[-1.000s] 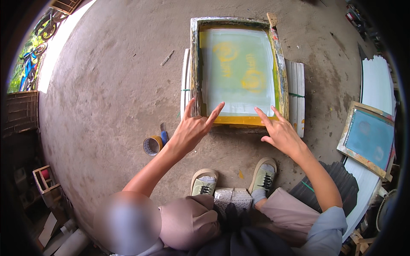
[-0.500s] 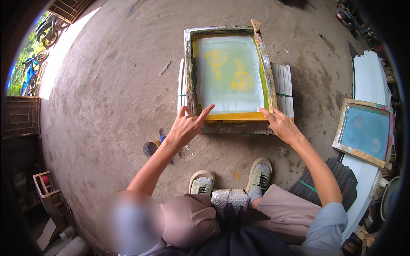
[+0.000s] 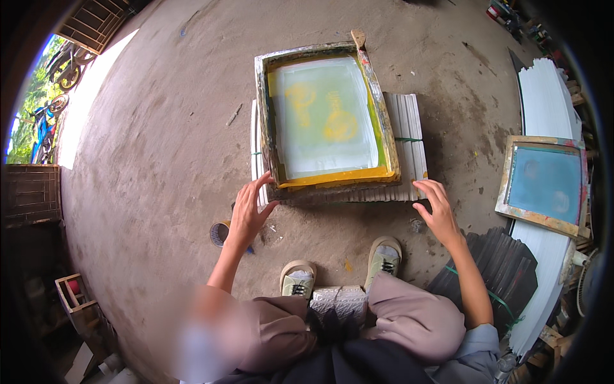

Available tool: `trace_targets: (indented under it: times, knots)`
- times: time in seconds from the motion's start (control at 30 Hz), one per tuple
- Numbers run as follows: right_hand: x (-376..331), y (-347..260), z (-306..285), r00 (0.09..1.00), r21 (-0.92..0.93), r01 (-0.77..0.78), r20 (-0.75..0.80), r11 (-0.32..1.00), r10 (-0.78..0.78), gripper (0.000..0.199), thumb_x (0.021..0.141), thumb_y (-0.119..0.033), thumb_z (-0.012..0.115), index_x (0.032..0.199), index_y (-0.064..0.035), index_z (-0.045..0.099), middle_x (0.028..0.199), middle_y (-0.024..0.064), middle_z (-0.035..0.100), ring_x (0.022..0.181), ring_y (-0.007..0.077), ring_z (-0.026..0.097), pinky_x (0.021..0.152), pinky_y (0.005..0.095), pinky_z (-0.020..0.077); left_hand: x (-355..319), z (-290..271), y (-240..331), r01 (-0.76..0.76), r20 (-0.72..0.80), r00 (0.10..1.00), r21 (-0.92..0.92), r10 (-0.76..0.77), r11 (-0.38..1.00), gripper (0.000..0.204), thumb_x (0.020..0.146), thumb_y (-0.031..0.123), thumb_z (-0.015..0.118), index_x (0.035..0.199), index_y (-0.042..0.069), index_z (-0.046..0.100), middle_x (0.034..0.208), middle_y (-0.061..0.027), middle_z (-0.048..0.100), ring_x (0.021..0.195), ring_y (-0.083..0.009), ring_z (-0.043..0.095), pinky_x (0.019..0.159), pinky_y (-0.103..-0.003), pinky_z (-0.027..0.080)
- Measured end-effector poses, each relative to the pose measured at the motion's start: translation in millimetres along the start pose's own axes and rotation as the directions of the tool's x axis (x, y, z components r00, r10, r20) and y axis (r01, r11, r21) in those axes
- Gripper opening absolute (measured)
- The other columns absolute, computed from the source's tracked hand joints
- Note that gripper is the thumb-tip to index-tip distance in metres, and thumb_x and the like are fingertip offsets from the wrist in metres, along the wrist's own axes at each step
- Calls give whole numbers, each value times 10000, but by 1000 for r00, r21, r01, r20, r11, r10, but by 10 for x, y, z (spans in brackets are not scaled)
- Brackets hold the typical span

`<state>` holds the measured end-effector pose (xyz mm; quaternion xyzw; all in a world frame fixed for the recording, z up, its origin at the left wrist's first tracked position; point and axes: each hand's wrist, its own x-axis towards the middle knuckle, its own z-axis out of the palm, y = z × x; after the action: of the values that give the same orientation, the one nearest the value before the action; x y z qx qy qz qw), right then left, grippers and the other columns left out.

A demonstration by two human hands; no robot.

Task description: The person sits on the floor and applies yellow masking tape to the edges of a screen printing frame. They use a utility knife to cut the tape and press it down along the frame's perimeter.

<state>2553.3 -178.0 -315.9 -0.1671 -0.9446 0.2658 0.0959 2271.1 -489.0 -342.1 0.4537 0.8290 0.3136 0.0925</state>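
Touching the white stack [image 3: 409, 137] under a yellow-inked screen frame [image 3: 324, 115] — left hand [image 3: 246, 214], right hand [image 3: 437, 210], each grip released.

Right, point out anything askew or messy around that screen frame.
The frame sits slightly skewed on the white stack, its far end leaning left. Yellow ink smears its near and right rails. The squeegee lies along the right rail. Left hand touches the near left corner; right hand the stack's near right corner.

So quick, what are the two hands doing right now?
Left hand: open, fingers spread, touching the near left corner of the printing frame.
Right hand: open, holding nothing, at the near right corner of the white sheet stack.
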Motion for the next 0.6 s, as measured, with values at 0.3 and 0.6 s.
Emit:
trace_targets:
  times: [0.3, 0.6]
  knots:
    - [568, -53, 226, 963, -110, 260, -40, 959, -265, 367, 717, 15, 684, 1065, -60, 595, 1056, 54, 593, 1067, 254, 527, 922, 374, 427, 230, 11, -76, -172, -52, 982, 131, 180, 976, 310, 742, 178, 737, 1043, 142, 674, 985, -2, 655, 980, -208, 569, 882, -361, 479]
    - [768, -4, 231, 940, -106, 335, -34, 936, -340, 217, 681, 31, 695, 872, -32, 614, 863, 49, 588, 918, 245, 538, 818, 367, 452, 270, 83, -185, -244, -59, 966, 119, 253, 962, 181, 716, 134, 750, 893, 144, 708, 836, 34, 658, 869, -158, 590, 782, -325, 487]
